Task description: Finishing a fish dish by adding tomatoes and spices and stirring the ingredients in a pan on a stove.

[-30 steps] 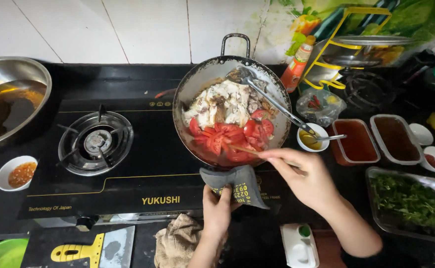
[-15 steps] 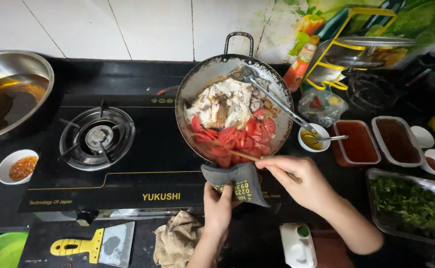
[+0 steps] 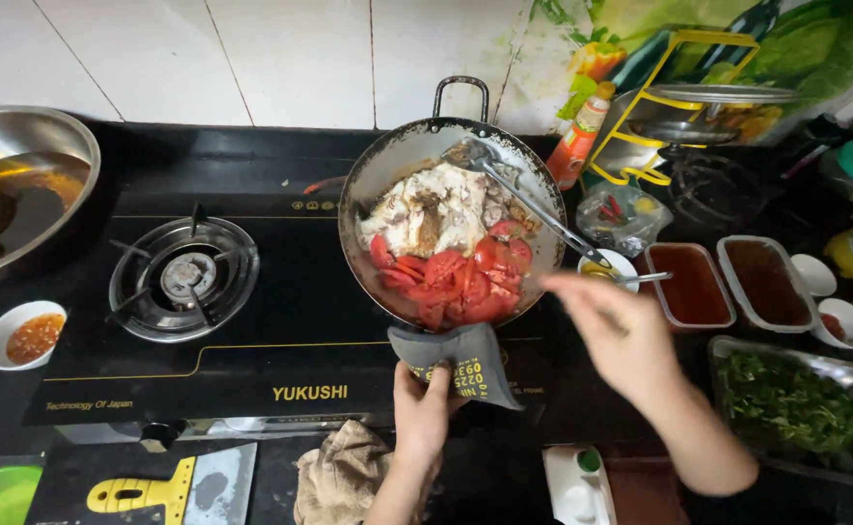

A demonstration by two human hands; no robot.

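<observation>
So left hand [image 3: 425, 408] clamps grey cloth [image 3: 456, 358] on wok [image 3: 388, 165] rim at the stove; tomatoes [image 3: 451, 277] already in, unmixed; right hand [image 3: 621, 331] blurred, grip unclear

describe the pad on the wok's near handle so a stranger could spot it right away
Start at the black gas stove and find the round steel wok of tomato wedges and pale meat on its right side. At the wok's near rim, the left hand clutches a grey cloth pad. Unlike the beige rag below, it is dark grey with yellow print.
</observation>
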